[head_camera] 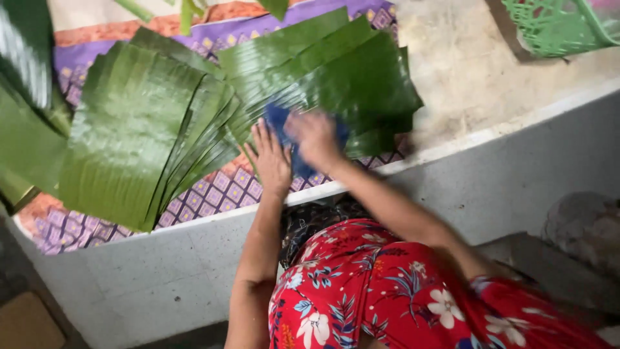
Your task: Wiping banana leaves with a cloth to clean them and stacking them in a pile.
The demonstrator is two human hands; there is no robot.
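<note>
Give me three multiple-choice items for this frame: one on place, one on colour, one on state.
1. Where does the left hand rest?
A. on the leaf edge
B. on the green basket
C. on the floor

2. What colour is the cloth under the right hand?
A. white
B. blue
C. yellow

3. How do the banana leaves lie?
A. rolled up
B. flat, overlapping
C. tied in bundles

Answers: 1 A, its fingers lie spread on the leaves' near edge; 2 B, blue shows around the hand; 3 B, cut sheets lie fanned on the patterned mat.
</note>
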